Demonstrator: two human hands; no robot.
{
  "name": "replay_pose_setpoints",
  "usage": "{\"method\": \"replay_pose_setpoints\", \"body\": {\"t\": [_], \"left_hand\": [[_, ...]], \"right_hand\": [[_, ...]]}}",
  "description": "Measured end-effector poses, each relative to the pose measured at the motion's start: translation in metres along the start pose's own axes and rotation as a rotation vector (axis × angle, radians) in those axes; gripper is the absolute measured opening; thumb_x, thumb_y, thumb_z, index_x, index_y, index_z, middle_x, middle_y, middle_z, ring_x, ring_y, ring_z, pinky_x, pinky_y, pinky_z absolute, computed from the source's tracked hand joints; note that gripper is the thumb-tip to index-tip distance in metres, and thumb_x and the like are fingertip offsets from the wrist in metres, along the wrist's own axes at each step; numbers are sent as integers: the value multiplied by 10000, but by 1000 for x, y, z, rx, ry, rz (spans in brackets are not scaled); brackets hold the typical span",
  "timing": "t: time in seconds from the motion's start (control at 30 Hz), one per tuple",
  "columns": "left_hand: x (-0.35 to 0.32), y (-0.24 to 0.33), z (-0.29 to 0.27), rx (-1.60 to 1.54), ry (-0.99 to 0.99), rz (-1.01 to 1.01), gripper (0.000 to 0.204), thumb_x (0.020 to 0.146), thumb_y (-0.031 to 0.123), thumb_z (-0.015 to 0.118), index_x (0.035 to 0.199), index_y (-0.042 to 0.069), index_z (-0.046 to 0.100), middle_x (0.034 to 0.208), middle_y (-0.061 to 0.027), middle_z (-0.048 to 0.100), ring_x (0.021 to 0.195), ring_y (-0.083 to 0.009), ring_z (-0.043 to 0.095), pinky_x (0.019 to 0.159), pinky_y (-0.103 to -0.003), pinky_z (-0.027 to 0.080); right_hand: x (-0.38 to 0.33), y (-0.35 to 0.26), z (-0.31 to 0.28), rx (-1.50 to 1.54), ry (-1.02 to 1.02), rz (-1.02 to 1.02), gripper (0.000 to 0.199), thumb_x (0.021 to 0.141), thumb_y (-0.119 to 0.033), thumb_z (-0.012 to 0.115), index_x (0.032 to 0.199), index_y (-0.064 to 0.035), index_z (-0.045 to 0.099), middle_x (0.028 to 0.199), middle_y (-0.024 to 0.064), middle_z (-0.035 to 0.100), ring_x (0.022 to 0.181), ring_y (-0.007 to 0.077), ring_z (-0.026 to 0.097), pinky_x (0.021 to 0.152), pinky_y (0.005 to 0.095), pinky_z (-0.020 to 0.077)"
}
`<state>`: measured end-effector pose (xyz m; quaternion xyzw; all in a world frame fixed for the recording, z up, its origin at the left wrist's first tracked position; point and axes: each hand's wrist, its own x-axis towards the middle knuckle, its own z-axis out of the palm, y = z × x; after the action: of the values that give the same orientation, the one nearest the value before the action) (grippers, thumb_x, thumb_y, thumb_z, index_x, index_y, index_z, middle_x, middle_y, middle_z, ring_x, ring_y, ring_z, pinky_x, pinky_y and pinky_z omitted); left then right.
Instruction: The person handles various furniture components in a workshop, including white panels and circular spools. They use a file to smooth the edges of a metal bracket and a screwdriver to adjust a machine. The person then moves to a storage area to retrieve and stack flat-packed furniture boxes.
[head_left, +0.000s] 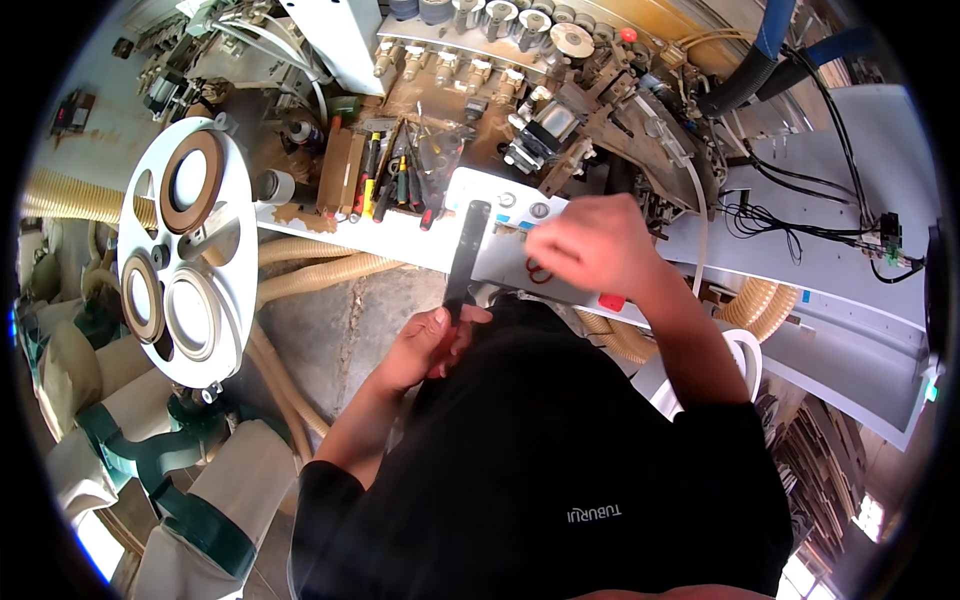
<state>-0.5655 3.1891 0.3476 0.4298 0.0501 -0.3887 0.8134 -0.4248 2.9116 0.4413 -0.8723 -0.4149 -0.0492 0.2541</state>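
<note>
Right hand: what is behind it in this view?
Around the blurred right hand, parts of a pale panel show, with a round gauge at its upper left and a red button below. What the hand itself covers cannot be seen.

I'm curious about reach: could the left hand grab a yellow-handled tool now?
Probably not: the left hand grips a dark bar, which would likely need putting down before taking a yellow-handled tool.

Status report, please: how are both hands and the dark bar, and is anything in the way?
Left hand holds dark flat bar. Right hand blurred, grip unclear; hides part of white gauge panel. Nothing covers bar's upper end.
</note>
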Motion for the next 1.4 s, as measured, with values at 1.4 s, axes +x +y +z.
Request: {"method": "replay_pose_setpoints", "body": {"t": [1.4], "left_hand": [[8, -2, 15, 337, 83, 58, 520, 1122, 426, 444, 1338, -16, 613, 711, 75, 447, 634, -35, 391, 586, -225, 339]], "right_hand": [[-7, -25, 24, 761, 340, 578, 174, 912, 18, 739, 1084, 24, 755, 946, 71, 775, 874, 63, 698, 768, 219, 569]]}}
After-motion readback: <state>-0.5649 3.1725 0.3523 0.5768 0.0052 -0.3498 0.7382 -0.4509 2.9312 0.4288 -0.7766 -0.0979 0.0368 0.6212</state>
